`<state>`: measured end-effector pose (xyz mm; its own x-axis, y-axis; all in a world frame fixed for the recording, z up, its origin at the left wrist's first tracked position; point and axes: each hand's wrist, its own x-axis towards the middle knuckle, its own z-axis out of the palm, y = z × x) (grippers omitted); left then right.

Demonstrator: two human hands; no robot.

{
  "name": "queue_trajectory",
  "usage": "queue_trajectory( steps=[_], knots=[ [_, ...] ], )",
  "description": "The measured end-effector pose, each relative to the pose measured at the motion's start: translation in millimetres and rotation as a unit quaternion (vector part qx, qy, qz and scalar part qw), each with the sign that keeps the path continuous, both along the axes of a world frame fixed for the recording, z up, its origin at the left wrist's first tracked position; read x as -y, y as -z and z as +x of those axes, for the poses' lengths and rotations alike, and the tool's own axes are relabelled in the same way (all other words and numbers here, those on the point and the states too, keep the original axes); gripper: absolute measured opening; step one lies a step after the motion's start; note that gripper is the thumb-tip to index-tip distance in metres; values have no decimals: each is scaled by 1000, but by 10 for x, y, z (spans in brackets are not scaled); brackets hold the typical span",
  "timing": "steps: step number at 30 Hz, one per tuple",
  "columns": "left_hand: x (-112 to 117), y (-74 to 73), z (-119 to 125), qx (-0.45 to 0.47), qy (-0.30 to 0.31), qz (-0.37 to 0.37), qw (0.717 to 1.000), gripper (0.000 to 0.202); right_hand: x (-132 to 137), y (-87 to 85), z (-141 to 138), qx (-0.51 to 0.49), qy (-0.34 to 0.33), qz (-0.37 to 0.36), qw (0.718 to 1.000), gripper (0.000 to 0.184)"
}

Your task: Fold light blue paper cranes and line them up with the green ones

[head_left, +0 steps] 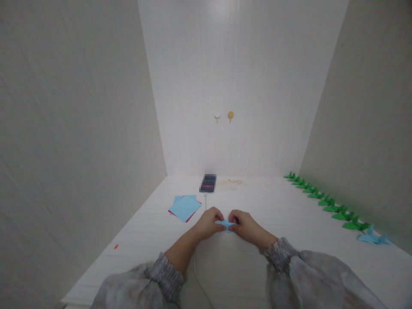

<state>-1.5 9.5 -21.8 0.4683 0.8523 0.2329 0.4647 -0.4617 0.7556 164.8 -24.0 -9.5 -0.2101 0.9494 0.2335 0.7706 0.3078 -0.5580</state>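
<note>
Between my two hands is a small piece of folded light-blue paper (227, 224), held just above the near part of the white table. My left hand (210, 221) pinches its left side between thumb and fingers. From the other side my right hand (241, 223) grips the right part, fingers curled in. The fingers cover the paper's ends, so its full folded shape is hidden. To the left of my left hand lies a pile of square paper sheets (186, 207), light blue on top with red edges showing beneath.
Along the right wall stands a row of green folded paper figures (326, 201), with a light-blue one (374, 237) at the near end. A phone-like device (208, 183) with a white cable (198, 279) lies at the back. A small orange-red scrap (116, 246) is at left. Two hooks (231, 115) are on the back wall.
</note>
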Motion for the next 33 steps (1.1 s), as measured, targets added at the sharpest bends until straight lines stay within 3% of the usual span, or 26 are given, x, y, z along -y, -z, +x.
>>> queue_trajectory(
  steps=[3, 8, 13, 27, 33],
  knots=[
    [14, -9, 6, 28, 34, -40, 998, 19, 3, -19, -6, -48, -2, 43, 998, 13],
    [25, -27, 10, 98, 45, -71, 992, 22, -35, -6, 5, -148, -39, -33, 988, 13],
    [12, 3, 35, 155, 42, -73, 984, 31, -96, 59, 38, -216, -43, -27, 975, 3],
    [-35, 134, 154, 155, 48, -80, 983, 31, -55, 72, 63, -299, -58, -38, 952, 13],
    [13, 56, 177, 114, 29, -51, 992, 27, -56, 102, 88, -230, -54, -34, 971, 13]
  ],
)
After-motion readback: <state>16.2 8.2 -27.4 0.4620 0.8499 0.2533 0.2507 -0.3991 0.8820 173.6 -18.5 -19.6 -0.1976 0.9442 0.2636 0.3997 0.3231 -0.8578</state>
